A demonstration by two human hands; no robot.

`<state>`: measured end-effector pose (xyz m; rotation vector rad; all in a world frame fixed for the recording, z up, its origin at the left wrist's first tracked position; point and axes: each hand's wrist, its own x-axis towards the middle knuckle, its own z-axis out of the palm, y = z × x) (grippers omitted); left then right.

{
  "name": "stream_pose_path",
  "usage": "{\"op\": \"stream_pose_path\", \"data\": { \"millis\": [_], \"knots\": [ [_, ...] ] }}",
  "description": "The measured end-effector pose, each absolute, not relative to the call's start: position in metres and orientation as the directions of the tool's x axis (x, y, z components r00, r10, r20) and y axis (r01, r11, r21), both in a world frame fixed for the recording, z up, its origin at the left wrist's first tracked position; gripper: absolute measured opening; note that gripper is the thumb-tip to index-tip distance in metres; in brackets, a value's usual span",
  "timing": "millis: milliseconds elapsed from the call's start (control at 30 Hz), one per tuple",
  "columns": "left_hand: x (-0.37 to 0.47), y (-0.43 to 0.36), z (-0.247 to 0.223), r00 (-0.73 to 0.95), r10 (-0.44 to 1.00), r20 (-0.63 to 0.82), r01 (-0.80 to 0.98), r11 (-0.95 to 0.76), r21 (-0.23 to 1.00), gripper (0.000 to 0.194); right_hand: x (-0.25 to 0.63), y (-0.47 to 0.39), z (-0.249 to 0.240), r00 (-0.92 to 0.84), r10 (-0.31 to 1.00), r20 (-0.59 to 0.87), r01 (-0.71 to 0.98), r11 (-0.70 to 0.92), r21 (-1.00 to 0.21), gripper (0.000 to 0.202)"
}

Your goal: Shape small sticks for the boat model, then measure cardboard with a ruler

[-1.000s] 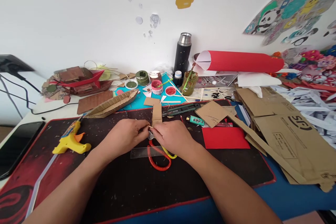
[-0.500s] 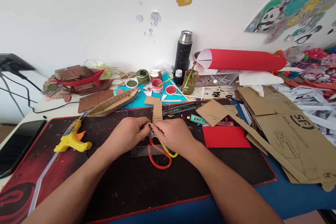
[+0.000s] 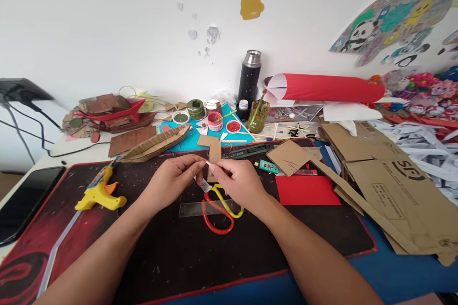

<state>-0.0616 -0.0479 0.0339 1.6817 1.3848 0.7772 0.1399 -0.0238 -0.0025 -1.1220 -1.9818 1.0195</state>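
Over the middle of the dark mat, my left hand [image 3: 178,176] and my right hand [image 3: 238,181] meet fingertip to fingertip. Both pinch a small pale tan strip [image 3: 208,162]; most of it is hidden by the fingers, and its material is too small to tell. Scissors [image 3: 219,232] with one red and one yellow handle lie just below the hands. Under those handles rests a clear ruler [image 3: 191,209]. A cardboard piece [image 3: 215,152] lies just beyond the fingers.
A yellow glue gun [image 3: 102,193] lies left, near a phone [image 3: 28,202]. Behind are a cardboard boat hull [image 3: 157,145], paint jars [image 3: 196,108] and a black thermos [image 3: 249,76]. To the right are a utility knife [image 3: 248,151], red card [image 3: 307,190] and flattened cardboard [image 3: 400,200].
My fingers have shifted slightly, so more of the pale strip shows between them. The camera view has tilted up a little. Objects on the mat have stayed put.
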Motion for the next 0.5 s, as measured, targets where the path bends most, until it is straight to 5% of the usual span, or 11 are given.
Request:
{"op": "stream_pose_path", "data": {
  "millis": [500],
  "knots": [
    [-0.064,-0.047,0.024,0.238,0.967,0.093,0.578,-0.218,0.786,0.033,0.139,-0.025,-0.003,-0.454,0.89,0.048,0.363,0.233,-0.902,0.04]
  ]
}}
